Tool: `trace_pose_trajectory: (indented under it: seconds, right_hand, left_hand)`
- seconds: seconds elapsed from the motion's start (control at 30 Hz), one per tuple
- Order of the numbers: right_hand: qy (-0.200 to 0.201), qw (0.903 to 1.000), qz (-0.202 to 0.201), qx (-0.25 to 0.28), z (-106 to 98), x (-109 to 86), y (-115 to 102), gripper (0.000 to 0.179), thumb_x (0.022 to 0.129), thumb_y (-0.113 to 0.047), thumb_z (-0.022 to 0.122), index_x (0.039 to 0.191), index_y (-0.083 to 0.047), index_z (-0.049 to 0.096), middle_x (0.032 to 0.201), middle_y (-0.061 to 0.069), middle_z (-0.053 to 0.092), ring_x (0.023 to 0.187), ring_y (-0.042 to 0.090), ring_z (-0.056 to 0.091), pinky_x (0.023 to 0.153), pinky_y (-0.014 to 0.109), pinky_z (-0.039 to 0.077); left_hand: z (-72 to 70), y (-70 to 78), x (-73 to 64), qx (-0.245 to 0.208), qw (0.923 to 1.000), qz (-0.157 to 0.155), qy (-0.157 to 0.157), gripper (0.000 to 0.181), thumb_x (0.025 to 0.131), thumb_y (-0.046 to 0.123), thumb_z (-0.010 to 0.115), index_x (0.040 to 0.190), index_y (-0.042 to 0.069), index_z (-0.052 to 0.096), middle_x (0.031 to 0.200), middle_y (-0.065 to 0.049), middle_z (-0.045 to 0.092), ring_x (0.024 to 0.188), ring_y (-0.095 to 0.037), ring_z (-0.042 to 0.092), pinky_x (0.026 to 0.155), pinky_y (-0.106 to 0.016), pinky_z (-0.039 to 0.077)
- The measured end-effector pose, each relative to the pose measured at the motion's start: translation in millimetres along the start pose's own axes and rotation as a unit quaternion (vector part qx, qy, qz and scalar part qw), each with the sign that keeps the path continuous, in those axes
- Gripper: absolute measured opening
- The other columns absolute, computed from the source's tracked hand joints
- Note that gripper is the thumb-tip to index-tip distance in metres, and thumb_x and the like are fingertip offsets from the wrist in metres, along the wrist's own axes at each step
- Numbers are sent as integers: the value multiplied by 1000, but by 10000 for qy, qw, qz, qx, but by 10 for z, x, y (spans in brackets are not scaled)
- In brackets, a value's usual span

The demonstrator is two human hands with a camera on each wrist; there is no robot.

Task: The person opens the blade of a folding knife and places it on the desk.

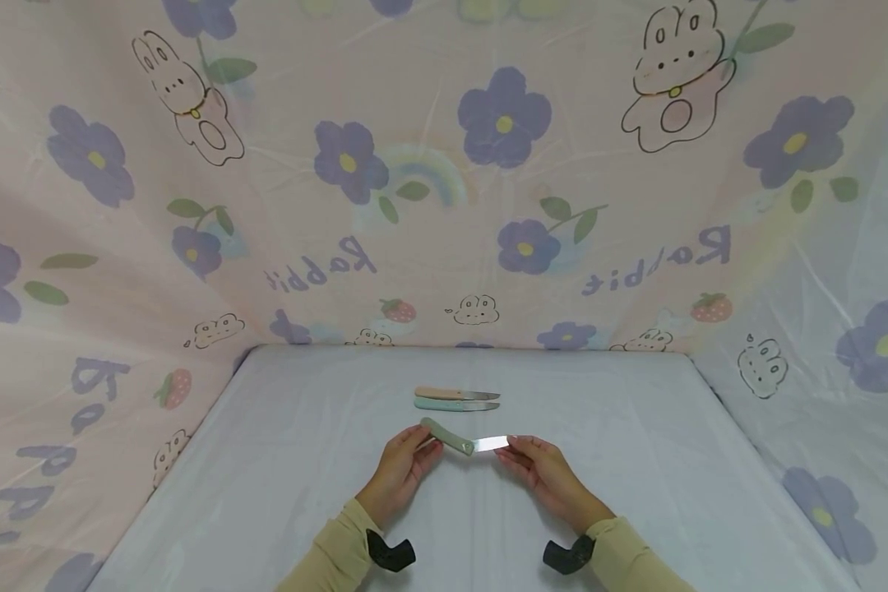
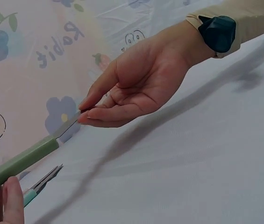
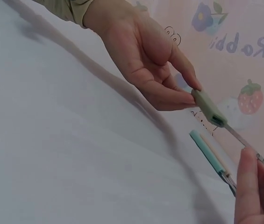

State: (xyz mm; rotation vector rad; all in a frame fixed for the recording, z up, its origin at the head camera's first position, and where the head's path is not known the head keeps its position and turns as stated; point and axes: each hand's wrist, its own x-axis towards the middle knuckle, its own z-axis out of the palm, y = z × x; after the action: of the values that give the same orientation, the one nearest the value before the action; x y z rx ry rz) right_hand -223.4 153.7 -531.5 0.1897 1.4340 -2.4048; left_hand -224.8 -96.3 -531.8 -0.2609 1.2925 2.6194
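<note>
A green-handled folding knife [image 1: 447, 437] is held above the table between both hands, its blade [image 1: 491, 444] swung out at a slight angle to the handle. My left hand [image 1: 402, 467] pinches the far end of the handle. With thumb and fingertips, my right hand [image 1: 551, 477] pinches the tip of the blade; the left wrist view shows this right hand [image 2: 141, 77] from the side. In the right wrist view, my left hand [image 3: 143, 56] grips the handle's end. Behind the held knife lie a turquoise-handled knife [image 1: 440, 404] and a tan-handled knife [image 1: 440, 393], both with blades out.
A white cloth covers the table [image 1: 266, 485]. Hanging fabric [image 1: 429, 247] printed with rabbits and flowers rises at the back and both sides. Each wrist carries a dark mount, such as the left one [image 1: 390, 552].
</note>
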Motion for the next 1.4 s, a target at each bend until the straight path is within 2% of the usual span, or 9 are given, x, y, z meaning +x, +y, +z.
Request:
trace_pose_trajectory:
  seconds: [0.27, 0.47, 0.67, 0.77, 0.97, 1.07, 1.2, 1.4]
  right_hand:
    - [312, 9989, -86, 330, 89, 41, 61, 25, 93, -2, 53, 113, 11, 44, 104, 21, 60, 93, 24, 64, 90, 34, 48]
    - [397, 9970, -173, 649, 140, 75, 104, 26, 92, -1, 54, 113, 10, 44, 104, 21, 61, 95, 24, 64, 91, 34, 47]
    - [433, 9949, -48, 913, 203, 73, 118, 33, 93, -4, 54, 120, 10, 40, 117, 27, 55, 99, 24, 62, 94, 33, 45]
    - [397, 9938, -79, 1031, 238, 67, 124, 33, 94, -4, 52, 121, 11, 38, 119, 28, 52, 101, 25, 61, 95, 34, 44]
    - [429, 9907, -168, 1284, 272, 53, 151, 24, 94, -1, 52, 114, 8, 43, 112, 26, 57, 101, 25, 61, 96, 35, 43]
    - [408, 9899, -166, 1346, 268, 43, 154, 21, 94, -1, 52, 112, 7, 44, 110, 25, 59, 101, 26, 62, 96, 35, 43]
    - [387, 9917, -81, 1227, 241, 49, 148, 27, 94, -4, 53, 117, 8, 43, 108, 22, 61, 102, 25, 61, 96, 34, 43]
    - [365, 9957, 138, 845, 186, 91, 106, 40, 94, -7, 54, 127, 10, 38, 109, 19, 61, 105, 24, 60, 96, 32, 43]
  left_hand:
    - [5, -33, 19, -422, 9987, 164, 249, 34, 94, 11, 55, 121, -5, 39, 108, -14, 54, 98, -21, 59, 94, -35, 45]
    - [42, -7, 5, -760, 9961, 176, 415, 38, 96, 8, 51, 127, -6, 33, 115, -17, 48, 102, -23, 56, 97, -34, 43]
    - [55, 11, 17, -1054, 9922, 163, 642, 41, 96, 7, 51, 129, -5, 32, 120, -19, 45, 105, -24, 54, 96, -34, 43]
    - [74, 7, 19, -1192, 9897, 207, 770, 39, 95, 7, 52, 128, -5, 34, 119, -19, 45, 106, -25, 54, 97, -34, 43]
    - [109, -12, 30, -1355, 9860, 286, 932, 30, 95, 6, 52, 121, -3, 39, 116, -18, 46, 105, -24, 55, 96, -33, 44]
    - [105, -23, 34, -1366, 9858, 275, 936, 31, 95, 6, 52, 122, -3, 39, 117, -18, 45, 106, -25, 54, 96, -33, 43]
    - [71, -35, 42, -1271, 9881, 238, 830, 37, 96, 8, 52, 127, -4, 37, 122, -19, 42, 112, -26, 50, 97, -33, 43]
    - [41, -1, 36, -799, 9947, 182, 616, 41, 96, 8, 50, 131, -8, 34, 122, -20, 44, 113, -26, 50, 99, -34, 41]
